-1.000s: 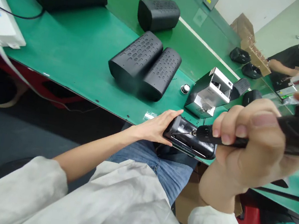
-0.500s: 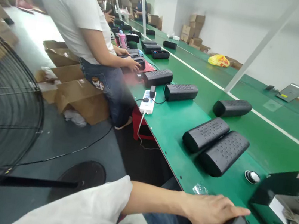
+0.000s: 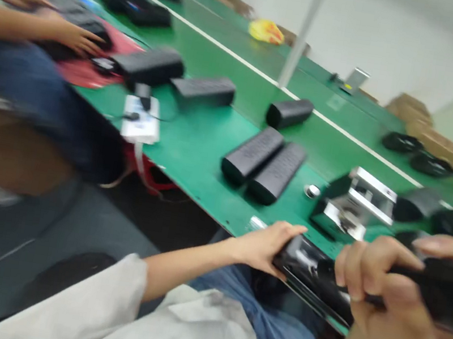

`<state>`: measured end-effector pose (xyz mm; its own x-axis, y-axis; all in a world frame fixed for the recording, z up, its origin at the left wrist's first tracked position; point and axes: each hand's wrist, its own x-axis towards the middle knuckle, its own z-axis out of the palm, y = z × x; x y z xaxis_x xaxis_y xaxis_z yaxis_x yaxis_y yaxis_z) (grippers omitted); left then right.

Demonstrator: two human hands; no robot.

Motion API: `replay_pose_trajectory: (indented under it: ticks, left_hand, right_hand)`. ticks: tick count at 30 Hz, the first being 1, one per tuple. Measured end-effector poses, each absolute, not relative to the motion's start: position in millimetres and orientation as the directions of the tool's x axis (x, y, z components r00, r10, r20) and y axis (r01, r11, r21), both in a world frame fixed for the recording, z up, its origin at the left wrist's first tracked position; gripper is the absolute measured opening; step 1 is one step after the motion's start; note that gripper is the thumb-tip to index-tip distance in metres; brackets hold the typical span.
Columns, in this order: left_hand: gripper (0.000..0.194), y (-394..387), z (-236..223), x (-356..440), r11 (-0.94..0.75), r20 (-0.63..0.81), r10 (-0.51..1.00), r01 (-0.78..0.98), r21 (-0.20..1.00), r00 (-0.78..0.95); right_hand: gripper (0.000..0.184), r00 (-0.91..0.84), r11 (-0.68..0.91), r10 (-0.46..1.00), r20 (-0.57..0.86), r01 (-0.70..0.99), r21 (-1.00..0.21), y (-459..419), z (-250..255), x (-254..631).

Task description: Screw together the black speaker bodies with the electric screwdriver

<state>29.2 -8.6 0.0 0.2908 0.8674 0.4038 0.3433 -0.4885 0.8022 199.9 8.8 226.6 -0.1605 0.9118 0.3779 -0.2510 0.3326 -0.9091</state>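
Speaker (image 3: 309, 271), axis 10-to-4 o'clock, is clasped by left fingers (image 3: 280, 238), with a screwdriver (image 3: 439, 292) gripped by right fingers (image 3: 367, 260) at 3 o'clock.

The whole view is motion-blurred. The black tool handle (image 3: 443, 290) runs off the right edge, its tip hidden behind the right hand (image 3: 386, 298). The co-worker's forearm (image 3: 20, 28) is cut off at left; details on the black casing (image 3: 306, 265) cannot be made out.

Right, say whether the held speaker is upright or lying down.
Lying down: the speaker runs lengthwise along the bench edge, in the left hand, not on end.
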Motion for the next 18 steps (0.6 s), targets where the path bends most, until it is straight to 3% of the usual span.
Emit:
replay_pose_trajectory:
  ticks: [2,4,5,6,7,8,18]
  left_hand:
    - [0.143,-8.2,1.1,24.9,-0.478,0.402,0.875,0.351,0.805,0.269]
    - [0.147,-4.9,0.2,20.9,-0.484,0.403,0.872,0.363,0.796,0.279]
    - [0.148,-3.7,0.1,19.8,-0.485,0.401,0.871,0.369,0.793,0.284]
    - [0.149,-3.1,0.6,19.3,-0.487,0.402,0.870,0.373,0.790,0.285]
    - [0.150,-3.3,1.7,19.4,-0.487,0.402,0.871,0.379,0.787,0.284]
    - [0.150,-4.0,3.1,19.9,-0.486,0.401,0.872,0.386,0.784,0.283]
    - [0.144,-3.2,4.7,16.2,-0.475,0.386,0.877,0.395,0.787,0.285]
  right_hand:
    - [0.036,-0.172,0.458,0.840,0.515,-0.284,-0.842,31.9,246.6,210.4]
    - [0.063,-0.078,0.627,0.746,0.661,-0.254,-0.737,69.8,258.2,218.6]
    - [0.058,0.063,0.745,0.647,0.760,-0.266,-0.612,91.9,259.7,221.7]
    - [0.041,0.154,0.801,0.590,0.792,-0.230,-0.553,114.2,258.3,224.2]
    - [0.023,0.203,0.830,0.555,0.807,-0.201,-0.521,135.3,254.5,225.7]
    - [0.022,0.241,0.846,0.533,0.811,-0.173,-0.505,154.2,249.0,226.5]
    - [0.036,0.213,0.773,0.618,0.757,0.013,-0.634,224.0,205.4,218.6]
